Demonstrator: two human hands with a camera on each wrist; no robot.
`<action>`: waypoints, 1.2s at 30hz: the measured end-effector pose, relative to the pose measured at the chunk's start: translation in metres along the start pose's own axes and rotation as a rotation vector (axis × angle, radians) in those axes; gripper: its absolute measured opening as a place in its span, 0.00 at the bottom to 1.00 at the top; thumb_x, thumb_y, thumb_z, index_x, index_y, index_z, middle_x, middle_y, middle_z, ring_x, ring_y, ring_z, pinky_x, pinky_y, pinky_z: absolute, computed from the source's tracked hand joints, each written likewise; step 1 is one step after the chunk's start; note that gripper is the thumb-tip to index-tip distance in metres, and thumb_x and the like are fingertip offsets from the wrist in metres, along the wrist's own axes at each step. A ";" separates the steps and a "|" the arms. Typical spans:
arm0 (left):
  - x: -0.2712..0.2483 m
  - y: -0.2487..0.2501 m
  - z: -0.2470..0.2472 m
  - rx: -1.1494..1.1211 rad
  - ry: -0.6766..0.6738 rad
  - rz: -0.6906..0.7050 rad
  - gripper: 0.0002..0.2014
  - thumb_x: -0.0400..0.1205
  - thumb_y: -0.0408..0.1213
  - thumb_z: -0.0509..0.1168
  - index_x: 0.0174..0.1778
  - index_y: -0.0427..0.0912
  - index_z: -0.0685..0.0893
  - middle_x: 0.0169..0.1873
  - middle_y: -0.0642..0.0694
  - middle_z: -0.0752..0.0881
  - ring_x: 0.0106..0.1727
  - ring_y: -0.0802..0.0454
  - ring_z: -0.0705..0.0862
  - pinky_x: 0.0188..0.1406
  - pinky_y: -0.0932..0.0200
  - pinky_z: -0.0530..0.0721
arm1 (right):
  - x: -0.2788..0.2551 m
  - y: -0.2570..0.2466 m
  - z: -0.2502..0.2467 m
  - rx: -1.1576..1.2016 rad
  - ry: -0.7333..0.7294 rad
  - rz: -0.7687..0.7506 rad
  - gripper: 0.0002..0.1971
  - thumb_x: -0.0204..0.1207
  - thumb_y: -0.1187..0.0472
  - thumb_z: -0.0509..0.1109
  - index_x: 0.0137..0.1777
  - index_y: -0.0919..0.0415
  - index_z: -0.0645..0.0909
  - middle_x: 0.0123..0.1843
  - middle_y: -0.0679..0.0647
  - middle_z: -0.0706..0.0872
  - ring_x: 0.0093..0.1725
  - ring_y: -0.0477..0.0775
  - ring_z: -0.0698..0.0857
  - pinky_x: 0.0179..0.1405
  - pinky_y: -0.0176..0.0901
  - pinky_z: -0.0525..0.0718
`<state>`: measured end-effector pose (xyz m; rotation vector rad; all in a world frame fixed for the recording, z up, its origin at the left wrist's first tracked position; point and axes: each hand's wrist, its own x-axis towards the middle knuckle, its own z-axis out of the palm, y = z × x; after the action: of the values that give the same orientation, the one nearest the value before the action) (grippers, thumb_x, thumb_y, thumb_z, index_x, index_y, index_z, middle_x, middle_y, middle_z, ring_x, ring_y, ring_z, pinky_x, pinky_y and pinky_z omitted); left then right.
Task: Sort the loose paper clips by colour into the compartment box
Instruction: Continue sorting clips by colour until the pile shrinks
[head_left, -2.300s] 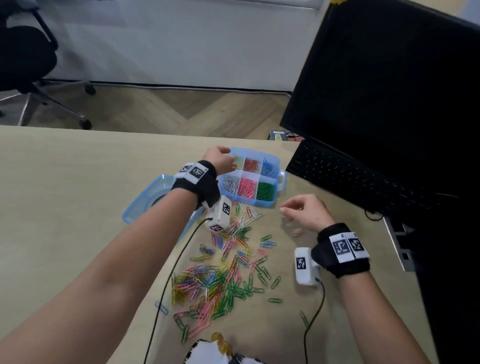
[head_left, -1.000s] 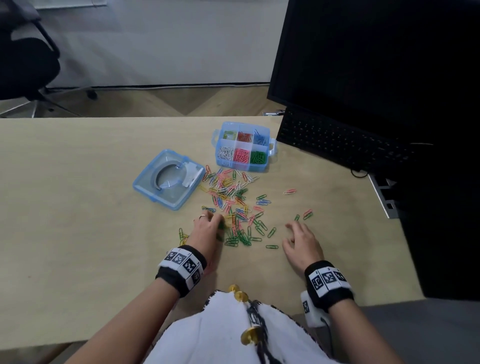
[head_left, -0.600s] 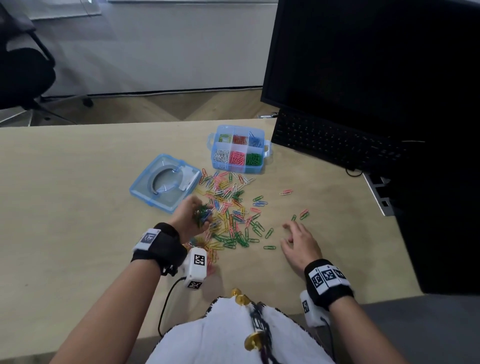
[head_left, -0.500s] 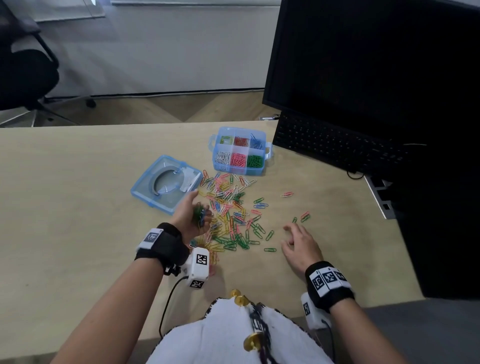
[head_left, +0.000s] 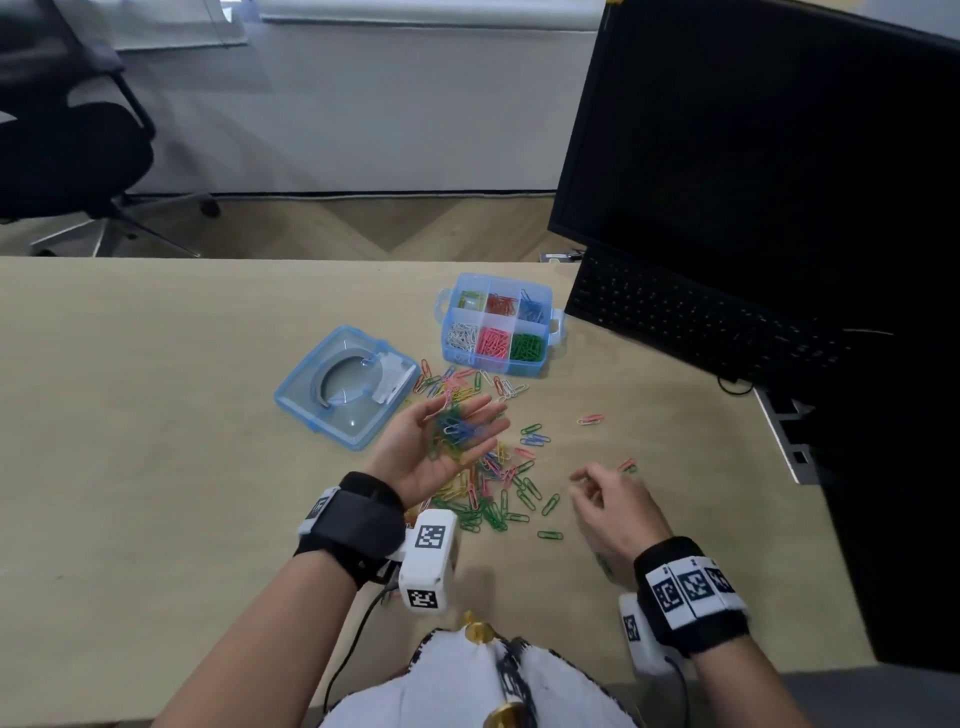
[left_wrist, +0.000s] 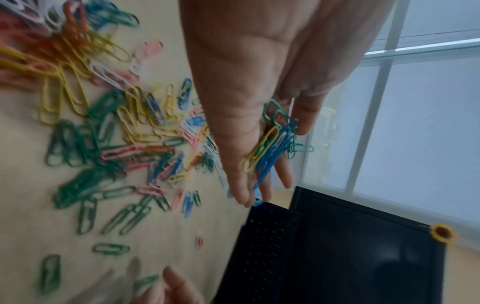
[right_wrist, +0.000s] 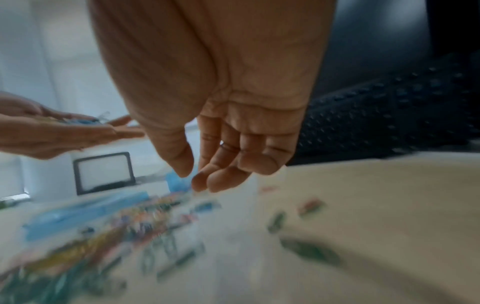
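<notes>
Cupping a small heap of paper clips (head_left: 457, 432), the left hand (head_left: 436, 452) is palm-up above the bench (head_left: 156, 415), fingers (head_left: 485, 406) nearly straight and slightly spread — clips mostly blue and green, one yellow, lying roughly along the fingers in the left wrist view. Right hand (head_left: 613, 512) hovers just over the bench, palm down, fingers (right_wrist: 221, 176) loosely curled, thumb close to the fingertips, holding nothing visible. Loose clips (head_left: 493, 483) lie scattered between the hands and toward the compartment box (head_left: 498, 325), pointing every which way, no shared axis. Box sits open near the keyboard (head_left: 701, 322); front row white, pink, green, back row yellow-green, red, blue. Its lid (head_left: 345, 384) lies flat just left of the box, apart from it.
</notes>
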<state>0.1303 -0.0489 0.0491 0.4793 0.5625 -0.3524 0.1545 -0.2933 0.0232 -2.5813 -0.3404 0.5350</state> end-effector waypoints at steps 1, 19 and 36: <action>-0.002 0.000 0.006 0.023 -0.015 0.004 0.24 0.87 0.43 0.48 0.68 0.30 0.78 0.66 0.32 0.81 0.70 0.35 0.79 0.72 0.44 0.74 | -0.001 -0.010 -0.008 0.001 0.013 -0.059 0.10 0.82 0.56 0.64 0.59 0.55 0.82 0.46 0.46 0.85 0.44 0.43 0.83 0.45 0.34 0.82; -0.003 -0.007 0.035 0.001 -0.077 0.006 0.22 0.86 0.39 0.51 0.57 0.26 0.85 0.55 0.26 0.85 0.48 0.37 0.90 0.49 0.49 0.88 | 0.018 -0.088 -0.040 0.260 0.225 -0.420 0.01 0.73 0.62 0.76 0.43 0.56 0.87 0.43 0.47 0.82 0.42 0.39 0.80 0.44 0.32 0.78; -0.002 -0.005 0.037 -0.065 0.013 -0.018 0.24 0.88 0.37 0.48 0.48 0.31 0.90 0.43 0.33 0.88 0.39 0.43 0.89 0.39 0.54 0.90 | 0.025 -0.098 -0.039 0.124 0.200 -0.447 0.06 0.71 0.58 0.78 0.43 0.58 0.87 0.27 0.41 0.72 0.31 0.42 0.76 0.36 0.38 0.77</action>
<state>0.1425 -0.0718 0.0761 0.4143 0.5899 -0.3474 0.1799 -0.2171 0.0965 -2.3112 -0.7608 0.1321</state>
